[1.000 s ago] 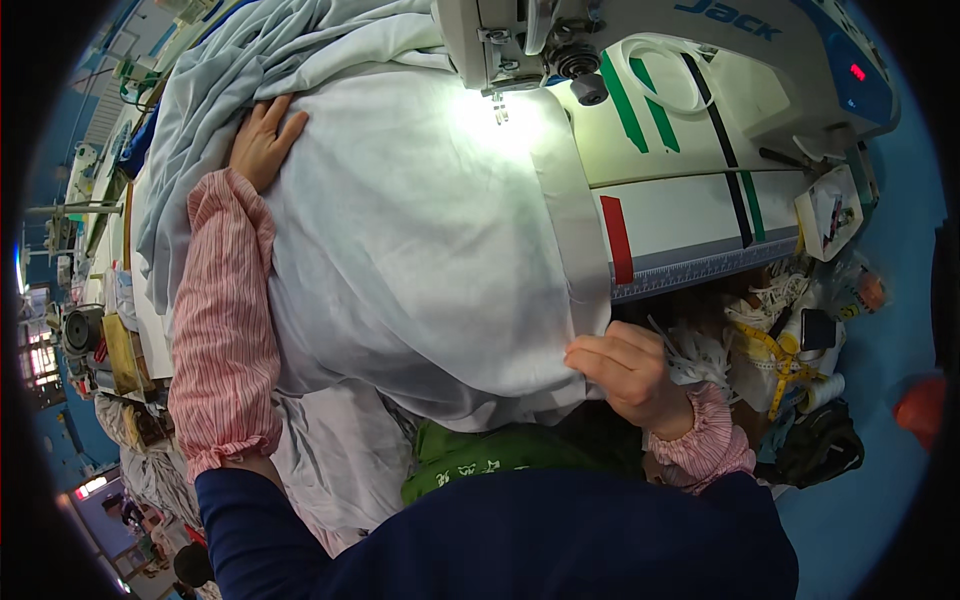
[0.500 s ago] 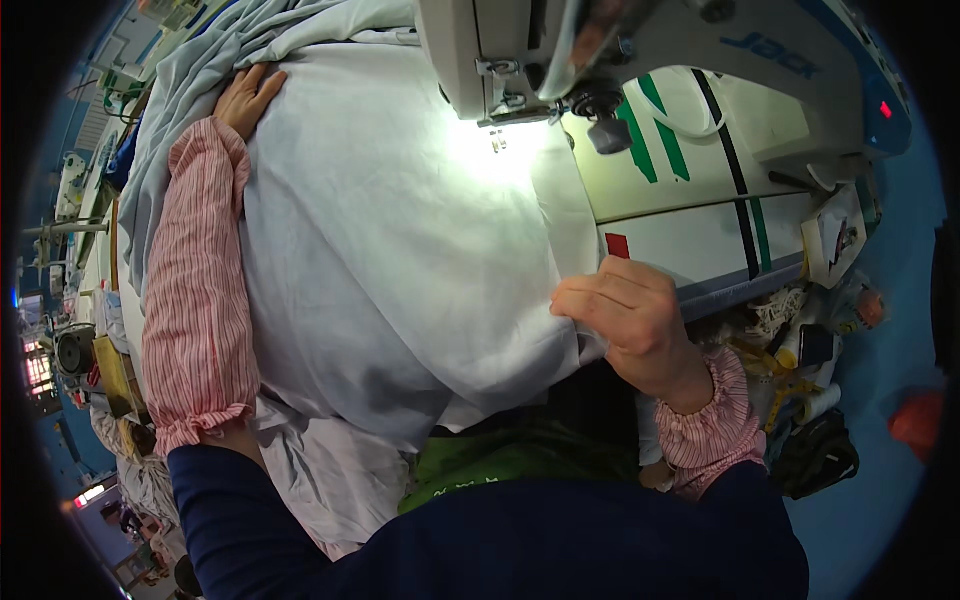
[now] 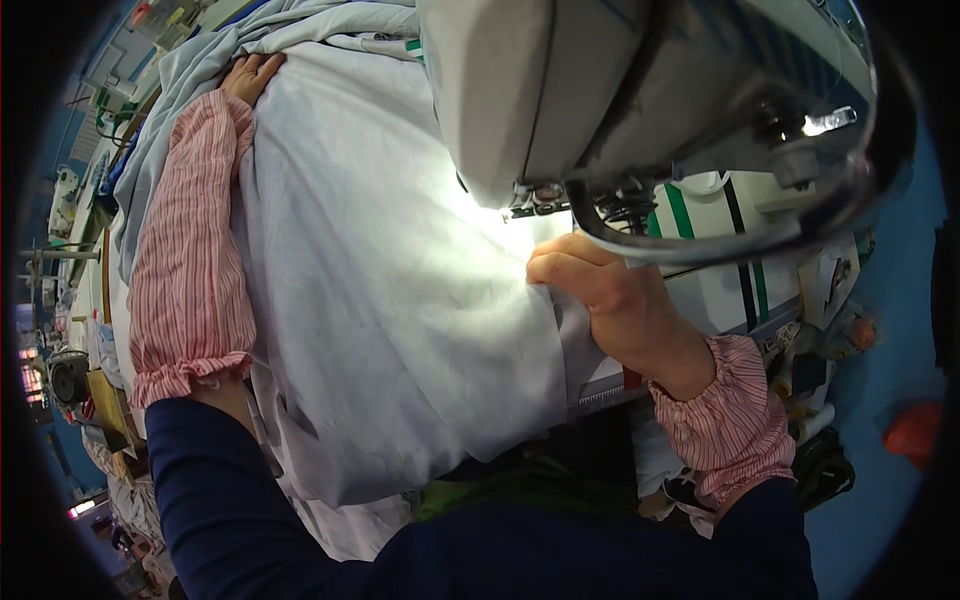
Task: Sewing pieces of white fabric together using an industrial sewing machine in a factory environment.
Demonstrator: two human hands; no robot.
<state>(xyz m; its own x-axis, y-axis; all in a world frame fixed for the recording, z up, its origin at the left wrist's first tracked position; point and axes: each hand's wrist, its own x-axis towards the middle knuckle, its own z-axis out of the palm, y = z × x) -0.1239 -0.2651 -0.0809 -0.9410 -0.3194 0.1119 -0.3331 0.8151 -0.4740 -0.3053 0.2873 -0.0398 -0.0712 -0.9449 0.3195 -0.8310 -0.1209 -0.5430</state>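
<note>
A large pale grey-white fabric (image 3: 390, 260) spreads over the sewing table and hangs down toward my lap. My left hand (image 3: 252, 78) lies on its far left part with the fingers stretched out. At the right edge of the fabric, my right hand (image 3: 610, 300) pinches the border between thumb and fingers. That hand is just below and to the right of the lit stitching area under the sewing machine (image 3: 500, 100). The machine's head hides the needle, and I cannot see how the fabric lies beneath it.
Green and black tape strips (image 3: 738, 215) run across the machine bed right of my right hand. Thread spools and a black bag (image 3: 830, 470) crowd the lower right, beside a red object (image 3: 912, 430). Bunched fabric (image 3: 190, 100) lies at the far left.
My right hand has moved away from me and slightly left with the fabric edge, nearer the stitching area. The machine looms larger in view. My left hand stays spread on the fabric.
</note>
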